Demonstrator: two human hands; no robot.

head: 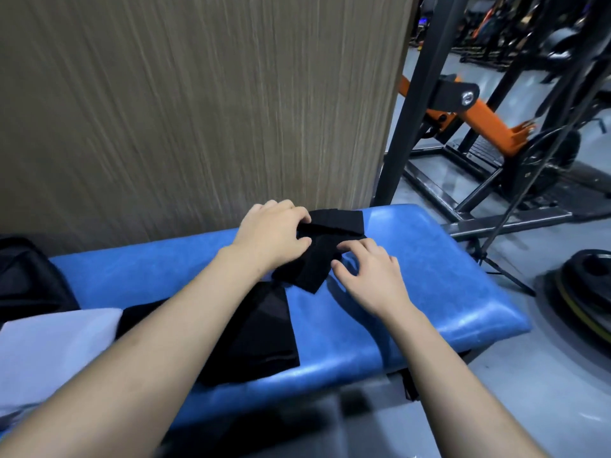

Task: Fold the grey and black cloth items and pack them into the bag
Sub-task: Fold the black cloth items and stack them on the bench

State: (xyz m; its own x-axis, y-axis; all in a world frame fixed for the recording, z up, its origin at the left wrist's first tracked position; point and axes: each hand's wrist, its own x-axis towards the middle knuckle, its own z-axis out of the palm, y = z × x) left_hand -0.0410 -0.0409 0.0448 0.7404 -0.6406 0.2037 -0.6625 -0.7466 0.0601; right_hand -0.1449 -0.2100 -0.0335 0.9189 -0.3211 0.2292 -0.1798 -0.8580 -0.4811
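A small black cloth (325, 246) is laid on the blue tabletop (413, 279), slanting away to the right. It is pinched by the left hand (272, 234) and touched by the relaxed right hand (370, 276).

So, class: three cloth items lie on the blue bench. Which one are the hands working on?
The small black cloth at the far edge: both hands touch it. The larger black cloth and the pale cloth lie untouched, nearer the person.

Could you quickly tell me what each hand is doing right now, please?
Left hand: grips the small black cloth.
Right hand: open, fingertips on that cloth.
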